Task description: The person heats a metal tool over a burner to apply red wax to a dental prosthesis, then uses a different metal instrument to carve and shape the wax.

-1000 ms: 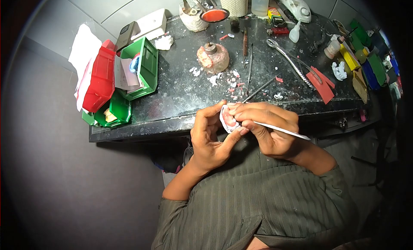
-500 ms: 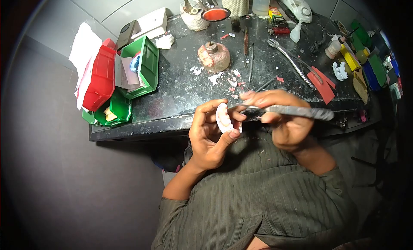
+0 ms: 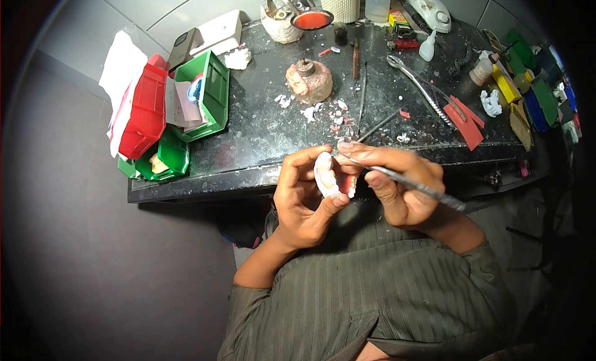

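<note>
A white dental cast (image 3: pixel 325 175) with pink wax and teeth on its right side is upright in my left hand (image 3: pixel 299 196), pinched between the thumb below and the fingers above. My right hand (image 3: pixel 403 184) is closed on a thin metal tool (image 3: pixel 413 184), held like a pen. The tool's handle points down to the right, and its tip is close to the cast's upper edge; whether it touches cannot be made out. Both hands are just in front of the black table's (image 3: pixel 248 176) front edge.
A glass burner (image 3: pixel 309 81) stands mid-table, with scraps and thin tools to its right. Red (image 3: pixel 141 112) and green bins (image 3: pixel 214 97) are at the left. Pliers (image 3: pixel 422 91), pink wax sheets (image 3: pixel 465 125) and another white cast (image 3: pixel 490 103) lie at the right.
The tool in my right hand has tilted, its handle end now lower and further left. My right fingers have shifted, and the cast has turned slightly, showing more of the pink part.
</note>
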A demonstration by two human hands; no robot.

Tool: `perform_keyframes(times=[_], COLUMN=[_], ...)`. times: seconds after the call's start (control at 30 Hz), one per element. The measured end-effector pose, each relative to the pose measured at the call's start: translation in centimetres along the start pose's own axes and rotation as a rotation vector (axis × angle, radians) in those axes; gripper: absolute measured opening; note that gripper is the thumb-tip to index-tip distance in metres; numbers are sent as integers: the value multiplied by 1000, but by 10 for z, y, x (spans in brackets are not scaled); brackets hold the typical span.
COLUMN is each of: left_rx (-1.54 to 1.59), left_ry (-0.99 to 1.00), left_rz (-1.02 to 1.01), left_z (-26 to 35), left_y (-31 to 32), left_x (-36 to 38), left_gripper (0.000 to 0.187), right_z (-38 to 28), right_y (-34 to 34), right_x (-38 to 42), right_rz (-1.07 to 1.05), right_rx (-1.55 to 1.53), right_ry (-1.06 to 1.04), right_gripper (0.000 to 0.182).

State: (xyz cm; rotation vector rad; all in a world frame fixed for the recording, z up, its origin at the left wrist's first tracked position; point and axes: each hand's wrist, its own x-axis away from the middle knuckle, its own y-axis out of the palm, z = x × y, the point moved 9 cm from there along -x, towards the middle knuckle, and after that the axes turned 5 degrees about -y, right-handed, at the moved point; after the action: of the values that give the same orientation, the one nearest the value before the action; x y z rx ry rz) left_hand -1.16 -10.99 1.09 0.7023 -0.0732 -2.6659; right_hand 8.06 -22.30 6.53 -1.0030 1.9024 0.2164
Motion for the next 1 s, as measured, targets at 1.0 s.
perform_keyframes(times=[1.0], left_rx=[-153], left_ry=[18], left_rz=[83], left_z=[-3], left_y=[-3], left_x=[3], left_gripper=[64], right_z=[-8], right_y=[10], right_x=[-9], right_rz=[-144], right_rx=[77], right_ry=[-80], right_gripper=[16])
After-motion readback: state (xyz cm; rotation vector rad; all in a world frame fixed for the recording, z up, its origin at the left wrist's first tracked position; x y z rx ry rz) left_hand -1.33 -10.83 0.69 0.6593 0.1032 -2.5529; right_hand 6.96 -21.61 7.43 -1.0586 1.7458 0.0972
